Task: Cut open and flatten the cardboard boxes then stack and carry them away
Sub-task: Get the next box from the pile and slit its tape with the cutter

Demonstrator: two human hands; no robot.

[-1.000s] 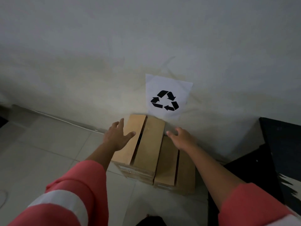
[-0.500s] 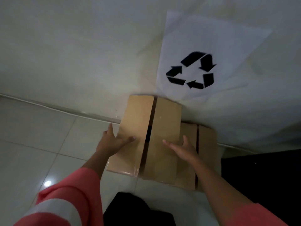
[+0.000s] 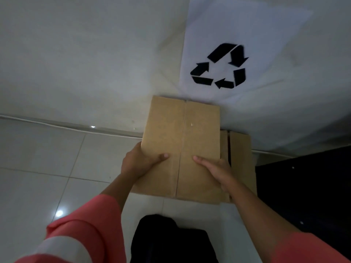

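Left grip (image 3: 141, 164) clamps flattened box (image 3: 180, 133) by its left edge, thumb on top; right grip (image 3: 214, 168) holds the right edge likewise. Box sits over second cardboard (image 3: 240, 158) on floor (image 3: 38, 158), below recycling sign (image 3: 218, 67).

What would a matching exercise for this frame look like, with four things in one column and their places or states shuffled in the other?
Things:
1. top cardboard box
2. lower cardboard
3. recycling sign
4. left hand

Places or states:
A. stuck on the wall
B. grips the top box's left edge, thumb on top
C. uppermost, flattened, centre seam facing up
D. shows past the top box's right edge

Pairs: 1-C, 2-D, 3-A, 4-B
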